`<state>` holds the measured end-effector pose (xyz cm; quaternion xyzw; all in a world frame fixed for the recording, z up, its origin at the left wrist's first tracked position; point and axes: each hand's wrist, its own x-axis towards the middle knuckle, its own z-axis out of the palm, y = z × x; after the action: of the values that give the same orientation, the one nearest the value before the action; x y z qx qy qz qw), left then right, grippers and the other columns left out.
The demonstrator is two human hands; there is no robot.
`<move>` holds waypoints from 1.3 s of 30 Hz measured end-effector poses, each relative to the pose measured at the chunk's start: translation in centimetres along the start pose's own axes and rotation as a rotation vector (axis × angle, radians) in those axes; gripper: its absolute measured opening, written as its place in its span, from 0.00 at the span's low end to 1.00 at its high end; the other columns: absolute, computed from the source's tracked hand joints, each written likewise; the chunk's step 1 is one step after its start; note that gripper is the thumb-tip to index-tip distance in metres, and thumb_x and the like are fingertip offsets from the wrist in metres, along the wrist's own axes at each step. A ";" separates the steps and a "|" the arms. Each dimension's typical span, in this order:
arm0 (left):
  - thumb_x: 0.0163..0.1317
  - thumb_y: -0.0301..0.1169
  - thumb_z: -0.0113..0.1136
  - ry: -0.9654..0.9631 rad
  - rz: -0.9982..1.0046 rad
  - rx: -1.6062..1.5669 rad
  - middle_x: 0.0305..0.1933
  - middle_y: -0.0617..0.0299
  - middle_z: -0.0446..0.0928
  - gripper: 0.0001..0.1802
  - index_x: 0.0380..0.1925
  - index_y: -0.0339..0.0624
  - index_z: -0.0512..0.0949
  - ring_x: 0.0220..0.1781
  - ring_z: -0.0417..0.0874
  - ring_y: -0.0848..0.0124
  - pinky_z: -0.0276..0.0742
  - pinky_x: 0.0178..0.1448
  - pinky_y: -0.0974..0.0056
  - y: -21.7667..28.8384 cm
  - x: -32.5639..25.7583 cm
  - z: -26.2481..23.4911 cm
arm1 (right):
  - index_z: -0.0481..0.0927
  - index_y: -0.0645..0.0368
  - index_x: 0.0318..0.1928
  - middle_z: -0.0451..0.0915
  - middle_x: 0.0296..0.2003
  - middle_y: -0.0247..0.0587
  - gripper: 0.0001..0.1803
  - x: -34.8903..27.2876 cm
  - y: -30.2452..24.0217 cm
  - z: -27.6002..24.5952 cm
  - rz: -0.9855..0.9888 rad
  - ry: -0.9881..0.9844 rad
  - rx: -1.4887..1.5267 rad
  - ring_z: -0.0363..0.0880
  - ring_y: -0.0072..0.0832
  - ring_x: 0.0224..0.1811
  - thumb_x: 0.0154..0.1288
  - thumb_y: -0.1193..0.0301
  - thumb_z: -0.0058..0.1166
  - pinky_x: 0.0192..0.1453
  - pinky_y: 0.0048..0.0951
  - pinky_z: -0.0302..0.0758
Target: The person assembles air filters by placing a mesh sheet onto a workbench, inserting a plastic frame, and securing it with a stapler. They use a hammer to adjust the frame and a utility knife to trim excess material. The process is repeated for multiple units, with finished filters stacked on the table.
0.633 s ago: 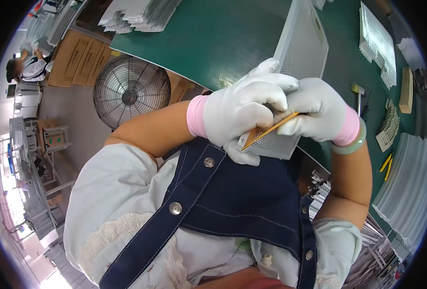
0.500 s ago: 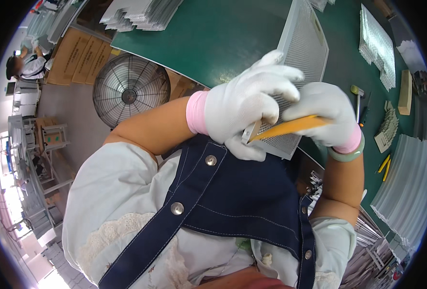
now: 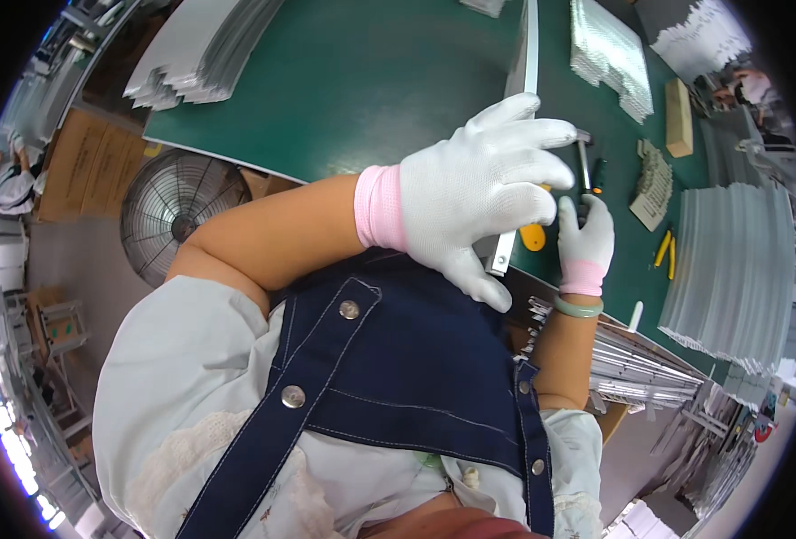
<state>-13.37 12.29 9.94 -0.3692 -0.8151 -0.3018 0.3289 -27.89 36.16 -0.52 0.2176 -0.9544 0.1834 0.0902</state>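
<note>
My left hand [image 3: 480, 199], in a white glove with a pink cuff, is curled over a slim metal-framed panel [image 3: 529, 54] standing on edge. Its fingers are spread apart and hide the middle of the frame; the thumb lies by the near corner. Part of a flat yellow strip-like tool [image 3: 532, 237] shows beside the frame, the rest behind my left fingers. Farther right, my gloved right hand [image 3: 586, 244] closes round the dark grip of a hammer [image 3: 584, 163], which lies on the green table. A dark screwdriver [image 3: 601, 174] with an orange end lies just right of the hammer.
On the green table [image 3: 371, 99] are stacked silvery sheets [image 3: 205, 54], a bubbled silver bundle [image 3: 611, 58], a wooden block [image 3: 678, 117], a row of small grey pieces [image 3: 652, 184], yellow-handled pliers [image 3: 665, 250] and pale long strips [image 3: 730, 278]. A floor fan [image 3: 182, 220] stands left.
My right hand has left the yellow tool by the frame and moved right to the hammer. My left hand's fingers have spread wider over the frame. The view has shifted, and the panel appears more edge-on.
</note>
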 end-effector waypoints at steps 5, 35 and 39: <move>0.38 0.45 0.74 -0.066 0.004 0.029 0.34 0.57 0.69 0.25 0.27 0.44 0.70 0.47 0.75 0.52 0.55 0.69 0.29 0.6 1.8 1.2 | 0.81 0.59 0.46 0.82 0.45 0.52 0.27 2.5 1.4 -0.7 0.198 -0.042 -0.264 0.82 0.49 0.49 0.61 0.48 0.61 0.52 0.47 0.78; 0.40 0.42 0.71 0.014 -0.014 0.101 0.27 0.57 0.71 0.19 0.23 0.41 0.75 0.37 0.77 0.56 0.59 0.72 0.35 -1.2 4.1 4.1 | 0.76 0.65 0.57 0.77 0.30 0.34 0.26 -5.8 -1.7 -23.9 -0.433 0.235 0.569 0.73 0.21 0.29 0.56 0.88 0.53 0.31 0.25 0.71; 0.39 0.41 0.70 -0.026 -0.015 0.132 0.26 0.57 0.71 0.18 0.23 0.40 0.76 0.35 0.76 0.55 0.59 0.71 0.35 -1.6 4.3 3.9 | 0.75 0.60 0.60 0.78 0.26 0.36 0.31 -3.8 -3.2 -23.3 -0.859 -0.111 -0.277 0.76 0.34 0.24 0.52 0.82 0.59 0.29 0.31 0.73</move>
<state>-18.05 16.03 10.51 -0.3443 -0.8403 -0.2449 0.3397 -20.89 44.00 20.89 0.5893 -0.7964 -0.0120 0.1351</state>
